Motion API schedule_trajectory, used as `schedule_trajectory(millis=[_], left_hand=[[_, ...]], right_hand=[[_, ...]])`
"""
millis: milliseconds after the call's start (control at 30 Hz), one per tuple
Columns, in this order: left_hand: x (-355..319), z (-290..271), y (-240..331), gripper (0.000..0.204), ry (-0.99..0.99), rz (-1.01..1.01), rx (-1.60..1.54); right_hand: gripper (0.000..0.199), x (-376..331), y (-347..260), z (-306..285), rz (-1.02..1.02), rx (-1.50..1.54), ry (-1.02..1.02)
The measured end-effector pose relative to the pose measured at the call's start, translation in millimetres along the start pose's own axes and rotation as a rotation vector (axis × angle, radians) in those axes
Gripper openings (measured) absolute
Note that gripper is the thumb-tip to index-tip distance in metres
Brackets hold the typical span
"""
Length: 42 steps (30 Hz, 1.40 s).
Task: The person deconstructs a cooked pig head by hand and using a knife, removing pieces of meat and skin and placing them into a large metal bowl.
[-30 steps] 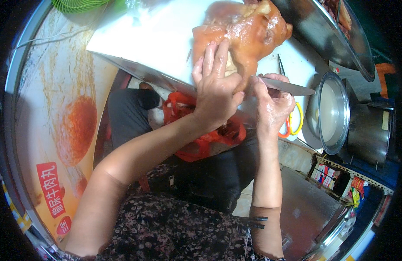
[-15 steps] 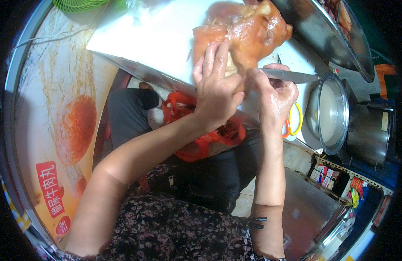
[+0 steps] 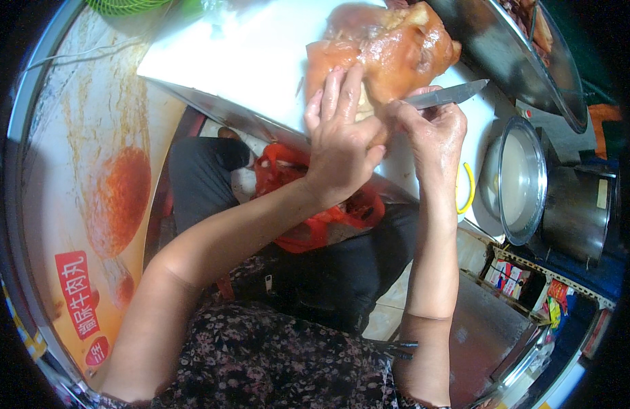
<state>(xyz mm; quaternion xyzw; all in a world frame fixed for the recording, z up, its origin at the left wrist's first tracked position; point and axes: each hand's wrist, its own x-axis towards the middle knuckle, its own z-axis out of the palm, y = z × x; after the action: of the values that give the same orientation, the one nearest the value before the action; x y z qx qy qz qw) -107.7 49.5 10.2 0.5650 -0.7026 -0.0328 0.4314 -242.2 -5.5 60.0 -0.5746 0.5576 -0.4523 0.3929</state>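
Note:
A large, glossy, orange-brown piece of skin-on meat [image 3: 403, 51] lies on the white board [image 3: 240, 82] at the far side. My left hand [image 3: 341, 140] grips its near edge, with several fingers laid over the skin and a pale cut face showing beside them. To the right, my right hand [image 3: 434, 136] is closed round a knife [image 3: 455, 94]. The blade points right, away from the meat, with its tip angled up. My right thumb and fingertips are close by the meat's near right edge; whether they pinch it I cannot tell. The knife's handle is hidden in my hand.
A yellow scissor handle [image 3: 467, 187] shows right of my right forearm. Beyond it stands a metal bowl of cloudy liquid [image 3: 523, 184] beside a dark pot [image 3: 577, 215]. A big metal basin [image 3: 567, 75] holds meat at the far right. A red plastic bag [image 3: 305, 235] hangs below the board.
My right hand has shifted slightly up, and the knife's tip has swung upward and a little left. My right forearm now covers the scissors' orange handle. The left hand barely moves.

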Motion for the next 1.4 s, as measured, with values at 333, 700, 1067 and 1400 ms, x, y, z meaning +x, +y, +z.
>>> schedule_trajectory(millis=[333,700,1067,1400], left_hand=[[0.3,-0.8,0.7,0.035,-0.003,0.001,0.001],[1.5,1.7,3.6,0.037,0.002,-0.003,0.018],[9.6,1.0,6.3,0.045,0.057,0.075,0.120],[11.4,-5.9,13.0,0.022,0.003,0.026,0.015]], right_hand=[[0.014,-3.9,-0.8,3.0,0.032,0.134,0.029],[0.013,-22.7,11.5,-36.5,0.054,0.099,0.047],[0.089,-38.5,5.4,-30.1,0.087,-0.168,-0.343],[0.082,-58.8,26.4,-19.4,-0.322,-0.248,-0.267]])
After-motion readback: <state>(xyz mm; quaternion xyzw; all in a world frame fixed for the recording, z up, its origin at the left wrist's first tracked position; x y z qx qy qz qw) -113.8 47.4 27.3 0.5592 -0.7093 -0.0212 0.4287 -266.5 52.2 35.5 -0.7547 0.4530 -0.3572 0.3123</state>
